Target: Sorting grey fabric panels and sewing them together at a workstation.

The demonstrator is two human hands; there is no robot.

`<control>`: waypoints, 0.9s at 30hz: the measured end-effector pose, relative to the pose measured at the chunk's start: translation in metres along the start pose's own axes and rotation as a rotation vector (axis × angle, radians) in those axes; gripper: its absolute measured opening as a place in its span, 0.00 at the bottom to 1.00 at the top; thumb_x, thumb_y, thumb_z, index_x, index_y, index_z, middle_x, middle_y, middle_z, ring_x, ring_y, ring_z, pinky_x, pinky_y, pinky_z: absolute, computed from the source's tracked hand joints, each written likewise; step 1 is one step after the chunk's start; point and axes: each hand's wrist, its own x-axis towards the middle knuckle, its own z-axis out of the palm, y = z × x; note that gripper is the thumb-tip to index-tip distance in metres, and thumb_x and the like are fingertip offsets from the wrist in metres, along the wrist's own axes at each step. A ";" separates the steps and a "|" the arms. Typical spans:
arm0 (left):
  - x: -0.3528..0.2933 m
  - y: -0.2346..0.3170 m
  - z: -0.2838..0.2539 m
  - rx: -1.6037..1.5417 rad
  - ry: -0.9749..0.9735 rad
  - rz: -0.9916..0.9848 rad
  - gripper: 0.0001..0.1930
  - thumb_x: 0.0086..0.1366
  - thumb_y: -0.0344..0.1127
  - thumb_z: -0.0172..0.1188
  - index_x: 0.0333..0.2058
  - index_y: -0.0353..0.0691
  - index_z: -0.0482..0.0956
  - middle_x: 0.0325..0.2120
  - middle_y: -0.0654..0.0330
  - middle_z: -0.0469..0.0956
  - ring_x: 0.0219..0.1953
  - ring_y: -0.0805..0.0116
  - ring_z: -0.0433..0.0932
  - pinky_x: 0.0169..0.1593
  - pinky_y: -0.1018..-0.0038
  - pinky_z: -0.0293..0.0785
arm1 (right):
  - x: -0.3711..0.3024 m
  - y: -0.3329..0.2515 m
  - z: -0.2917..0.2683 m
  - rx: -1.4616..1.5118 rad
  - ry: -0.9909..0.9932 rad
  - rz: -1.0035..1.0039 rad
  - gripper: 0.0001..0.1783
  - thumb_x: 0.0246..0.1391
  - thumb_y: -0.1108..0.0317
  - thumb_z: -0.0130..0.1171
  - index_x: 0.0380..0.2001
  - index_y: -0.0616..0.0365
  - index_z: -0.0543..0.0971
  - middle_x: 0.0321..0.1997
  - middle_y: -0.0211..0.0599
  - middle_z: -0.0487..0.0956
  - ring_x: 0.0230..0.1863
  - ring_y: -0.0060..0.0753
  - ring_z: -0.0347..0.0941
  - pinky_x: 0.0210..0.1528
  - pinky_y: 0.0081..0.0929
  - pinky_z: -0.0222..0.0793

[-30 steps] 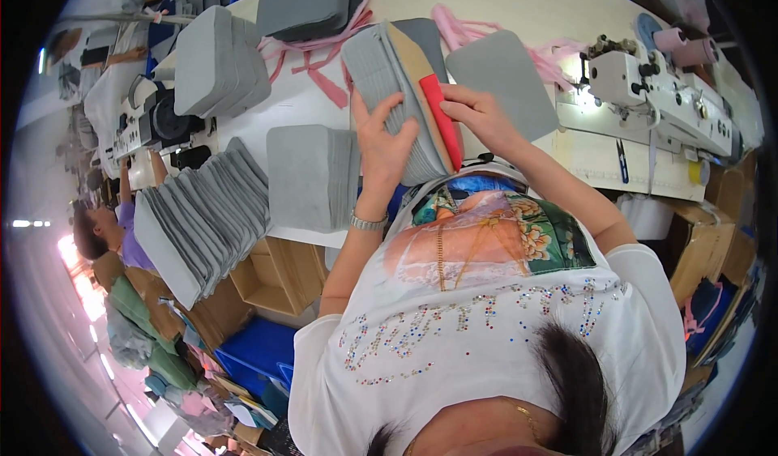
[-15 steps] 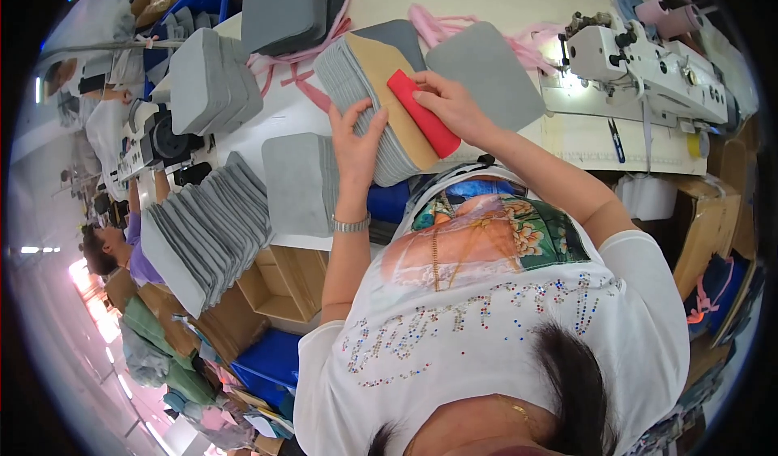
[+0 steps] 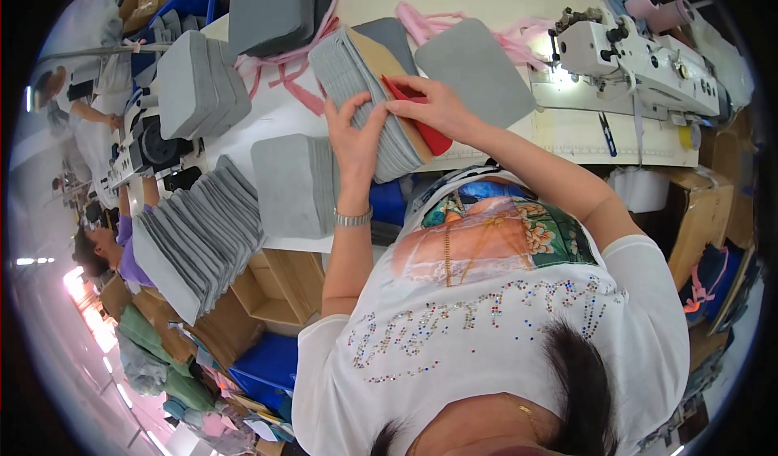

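Observation:
My left hand point(image 3: 356, 136) is closed on the near side of a stack of grey pads point(image 3: 344, 71), its fingers curled over the pads' edges. A tan board point(image 3: 366, 55) lies against the stack's right face. Over that board my right hand point(image 3: 442, 112) is closed round a smooth red piece point(image 3: 436, 139), which shows above and below the palm. The right fingertips meet the left thumb at the pads' edge. Whether they also pinch a pad there is hidden.
A white sewing machine point(image 3: 640, 63) stands at the right, with blue snips point(image 3: 608, 134) nearby. More grey pads point(image 3: 296, 182) are piled at the left, beside a long leaning row point(image 3: 198, 237). Pink strips point(image 3: 433, 23) lie behind. A person in a purple sleeve point(image 3: 134, 253) sits far left.
My right hand has moved left across the board to the left thumb. The red piece, flat before, is now bent under the hand. The whole view has shifted slightly.

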 end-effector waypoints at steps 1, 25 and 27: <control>0.000 0.001 0.000 -0.001 0.005 -0.006 0.13 0.50 0.34 0.64 0.33 0.36 0.77 0.48 0.50 0.64 0.52 0.52 0.65 0.54 0.69 0.61 | 0.001 0.003 0.000 0.036 0.007 -0.007 0.33 0.47 0.50 0.60 0.51 0.63 0.70 0.47 0.43 0.74 0.48 0.30 0.71 0.50 0.24 0.65; -0.001 0.000 0.004 -0.025 0.061 -0.005 0.09 0.50 0.30 0.64 0.30 0.35 0.77 0.38 0.56 0.66 0.43 0.62 0.68 0.49 0.72 0.64 | 0.006 0.002 -0.006 0.073 -0.005 0.074 0.16 0.50 0.60 0.56 0.29 0.66 0.77 0.24 0.28 0.75 0.26 0.16 0.67 0.30 0.16 0.62; -0.002 0.003 0.006 -0.018 0.143 0.032 0.09 0.50 0.28 0.62 0.33 0.37 0.78 0.42 0.54 0.66 0.48 0.60 0.67 0.54 0.71 0.60 | 0.007 0.008 -0.007 0.103 -0.007 0.077 0.15 0.51 0.61 0.54 0.25 0.65 0.77 0.22 0.26 0.73 0.24 0.15 0.65 0.27 0.16 0.60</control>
